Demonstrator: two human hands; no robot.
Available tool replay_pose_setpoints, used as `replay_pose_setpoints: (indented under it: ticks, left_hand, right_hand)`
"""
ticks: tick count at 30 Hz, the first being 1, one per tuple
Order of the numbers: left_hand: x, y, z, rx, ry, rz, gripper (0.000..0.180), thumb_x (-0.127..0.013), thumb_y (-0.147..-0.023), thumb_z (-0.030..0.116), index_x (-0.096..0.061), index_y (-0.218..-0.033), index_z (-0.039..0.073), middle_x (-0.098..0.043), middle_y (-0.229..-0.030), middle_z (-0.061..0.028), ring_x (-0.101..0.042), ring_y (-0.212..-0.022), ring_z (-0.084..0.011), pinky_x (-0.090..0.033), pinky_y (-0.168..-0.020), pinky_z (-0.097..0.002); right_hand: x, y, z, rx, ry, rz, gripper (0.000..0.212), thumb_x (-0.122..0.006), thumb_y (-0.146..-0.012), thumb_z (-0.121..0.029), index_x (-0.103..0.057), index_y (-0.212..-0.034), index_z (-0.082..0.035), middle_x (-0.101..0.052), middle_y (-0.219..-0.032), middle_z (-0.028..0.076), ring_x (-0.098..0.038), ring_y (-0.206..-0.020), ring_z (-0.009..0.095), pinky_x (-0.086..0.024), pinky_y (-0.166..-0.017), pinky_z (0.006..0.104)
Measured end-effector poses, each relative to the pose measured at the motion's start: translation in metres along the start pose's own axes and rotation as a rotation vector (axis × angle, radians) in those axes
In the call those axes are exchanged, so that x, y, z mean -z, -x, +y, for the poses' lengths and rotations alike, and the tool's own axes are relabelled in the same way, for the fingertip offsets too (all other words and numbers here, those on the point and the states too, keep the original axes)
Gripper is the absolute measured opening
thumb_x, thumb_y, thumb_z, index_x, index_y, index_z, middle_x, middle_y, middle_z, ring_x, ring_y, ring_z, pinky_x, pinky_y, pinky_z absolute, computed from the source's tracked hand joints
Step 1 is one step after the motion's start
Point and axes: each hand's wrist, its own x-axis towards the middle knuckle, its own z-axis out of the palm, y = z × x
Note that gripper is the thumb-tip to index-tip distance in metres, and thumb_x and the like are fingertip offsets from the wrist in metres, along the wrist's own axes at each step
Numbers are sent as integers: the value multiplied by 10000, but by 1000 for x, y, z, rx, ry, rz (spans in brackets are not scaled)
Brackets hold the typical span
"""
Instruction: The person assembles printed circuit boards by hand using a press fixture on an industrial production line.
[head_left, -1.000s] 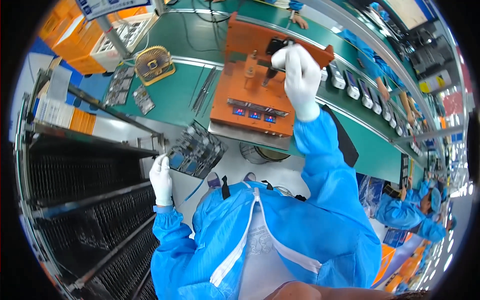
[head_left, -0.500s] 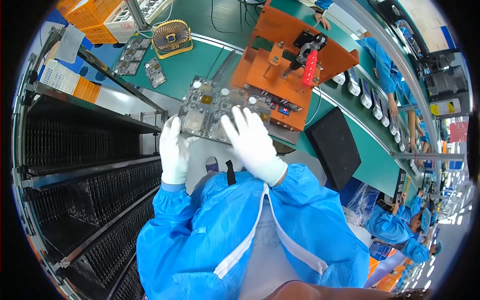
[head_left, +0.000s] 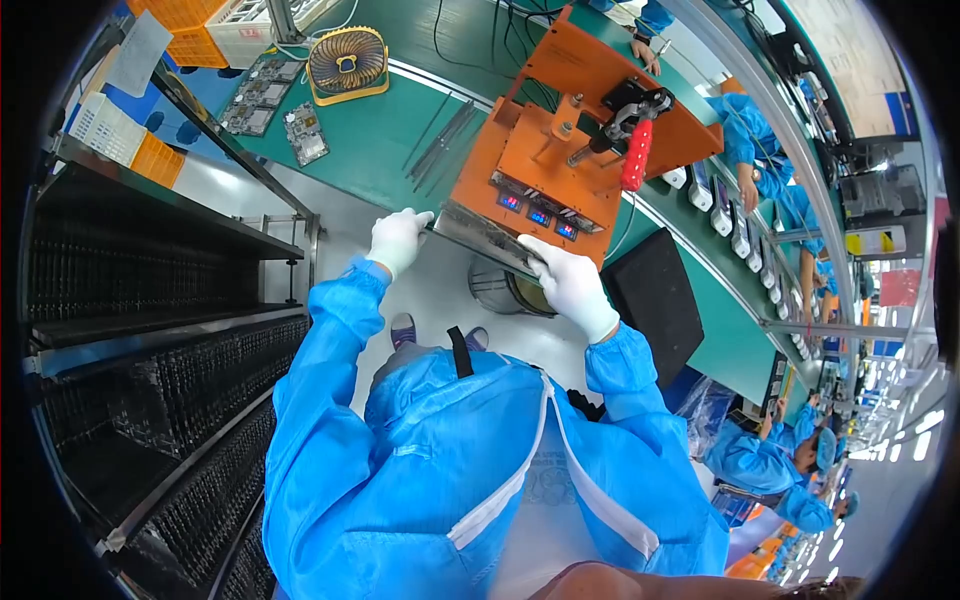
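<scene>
A circuit board panel (head_left: 487,240) spans the gap between my two white-gloved hands, tilted so that mostly its near edge and a shiny face show. My left hand (head_left: 398,241) grips its left end, with fingers closed at the corner. At the right end, my right hand (head_left: 573,285) has its fingers on the edge. The panel lies against the front of an orange press fixture (head_left: 560,165), just below its lit red-and-blue displays (head_left: 538,216). A red-handled toggle clamp (head_left: 637,155) rises from the fixture's top. Whether the panel is inside the fixture's opening is hard to see.
Thin dark rods (head_left: 445,142) lie left of the fixture on the green bench (head_left: 365,150). Beyond are a yellow fan (head_left: 347,66) and loose circuit boards (head_left: 262,95). A black rack (head_left: 165,290) stands left, a black slab (head_left: 655,300) right. Co-workers' hands (head_left: 747,187) are across the bench.
The panel has gone from lying face-up before me to tilted against the fixture's front. My left hand moved up and right; my right hand moved right, from over the panel to its right end.
</scene>
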Motion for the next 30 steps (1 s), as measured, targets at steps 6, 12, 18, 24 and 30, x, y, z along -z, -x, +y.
replay_pose_setpoints:
  ticks: [6,12,18,24,30]
  left_hand:
    - [5,-34,-27,-193,-86,7,121,-680,-983,186,-771,-964,264,-705,-1009,-41,-713,-1052,-316,-556,-919,-535]
    - [6,-45,-28,-138,-15,41,47,-736,-972,252,-777,-984,231,-714,-1015,-44,-712,-1047,-310,-562,-886,-504]
    - [9,-27,-33,-122,138,106,127,-776,-934,213,-785,-1061,204,-719,-1036,-53,-720,-1020,-328,-572,-876,-494]
    - [-2,-25,-37,-177,67,-38,162,-787,-902,196,-797,-1064,204,-723,-1059,-58,-728,-1027,-336,-579,-886,-490]
    - [-17,-36,-43,-197,43,-22,123,-733,-920,190,-801,-1016,224,-717,-1043,-48,-717,-1052,-313,-553,-894,-483]
  right_hand:
    - [0,-2,2,37,34,-70,404,-720,-997,-88,-726,-1398,-139,-778,-1162,191,-769,-998,389,-636,-867,419]
    - [-19,-12,17,25,73,-139,392,-713,-1006,-116,-725,-1397,-150,-779,-1139,186,-768,-969,388,-636,-852,424]
    - [-17,-31,20,-46,88,-279,370,-645,-1040,-189,-700,-1405,-160,-779,-1082,187,-751,-945,405,-621,-848,480]
    - [-31,-37,30,-4,71,-257,401,-678,-1018,-136,-700,-1418,-153,-778,-1057,183,-752,-909,400,-615,-812,454]
    - [-85,28,-8,81,274,-137,637,-639,-924,-86,-528,-1551,-103,-637,-1463,156,-702,-1093,349,-584,-906,478]
